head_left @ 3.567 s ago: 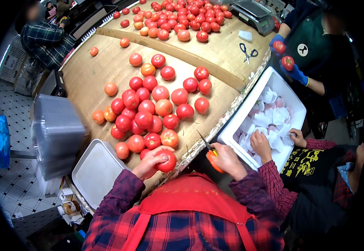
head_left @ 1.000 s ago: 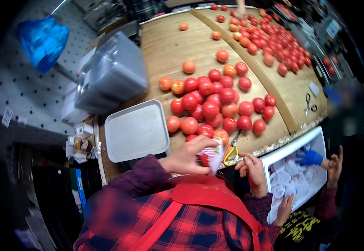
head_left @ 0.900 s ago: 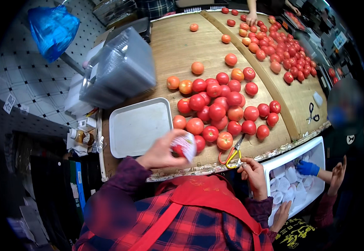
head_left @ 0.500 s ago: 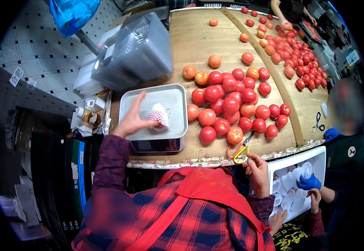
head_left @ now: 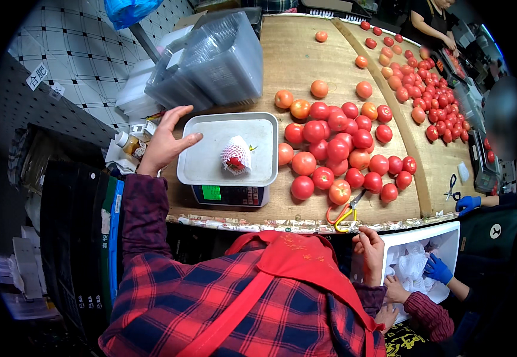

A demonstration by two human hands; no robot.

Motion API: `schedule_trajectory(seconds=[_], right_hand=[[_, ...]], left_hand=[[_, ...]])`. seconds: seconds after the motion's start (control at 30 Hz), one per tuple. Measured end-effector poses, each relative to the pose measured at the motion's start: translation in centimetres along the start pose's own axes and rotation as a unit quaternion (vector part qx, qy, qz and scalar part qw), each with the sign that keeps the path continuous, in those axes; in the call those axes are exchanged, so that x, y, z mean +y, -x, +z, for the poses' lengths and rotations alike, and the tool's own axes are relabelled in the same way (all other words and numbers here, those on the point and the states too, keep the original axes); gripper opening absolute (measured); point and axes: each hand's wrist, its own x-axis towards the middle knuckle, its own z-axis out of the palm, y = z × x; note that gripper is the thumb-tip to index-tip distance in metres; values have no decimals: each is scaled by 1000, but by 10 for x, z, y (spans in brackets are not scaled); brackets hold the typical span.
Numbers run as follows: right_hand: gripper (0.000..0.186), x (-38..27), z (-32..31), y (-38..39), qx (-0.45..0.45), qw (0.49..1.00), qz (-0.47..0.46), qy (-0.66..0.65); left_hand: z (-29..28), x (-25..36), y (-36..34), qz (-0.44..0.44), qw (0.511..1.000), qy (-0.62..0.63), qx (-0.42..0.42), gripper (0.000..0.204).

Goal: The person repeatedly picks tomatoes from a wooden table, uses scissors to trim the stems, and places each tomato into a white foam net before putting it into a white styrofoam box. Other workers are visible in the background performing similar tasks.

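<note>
Nearest, just beyond the red apron, the right hand sits at the edge of the counter, its fingers curled in, thumb close to the index; whether they pinch a small scrap I cannot tell. Just past the fingertips lie the scissors, blades pointing away. To their right, co-workers' hands, one blue-gloved, reach into the white foam box.

The left hand is the nearer one to the netted tomato, which rests on the grey tray of the scale. The tomato lies to the right of the thumb and slightly nearer the person, apart from the fingers; its net narrows away from the apron, so its long axis runs roughly near to far. This hand's fingers are spread wide, holding nothing, pointing away, with the thumb out sideways by the tray's left rim.

Loose tomatoes crowd right of the tray; clear plastic boxes stand behind it
</note>
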Motion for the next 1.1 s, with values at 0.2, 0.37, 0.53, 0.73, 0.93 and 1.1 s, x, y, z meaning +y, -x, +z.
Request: schedule_trajectory(seconds=[0.2, 0.37, 0.53, 0.73, 0.93, 1.1], right_hand=[[22, 2, 2, 6, -3, 1000, 9, 5], [20, 5, 7, 9, -4, 1000, 6, -2], [20, 10, 10, 14, 19, 1000, 10, -9], [24, 16, 14, 19, 38, 999, 26, -25], [23, 14, 13, 11, 31, 999, 20, 0], [26, 17, 11, 4, 20, 999, 23, 14]], left_hand=[[25, 4, -6, -8, 998, 54, -38, 52], [90, 11, -53, 66, 984, -10, -166, 36], [147, 10, -75, 72, 910, -304, -274, 20], [161, 23, -78, 91, 877, -370, -292, 9], [130, 79, -21, 281, 836, 103, -460, 43], [94, 20, -26, 63, 949, -153, -269, 86]])
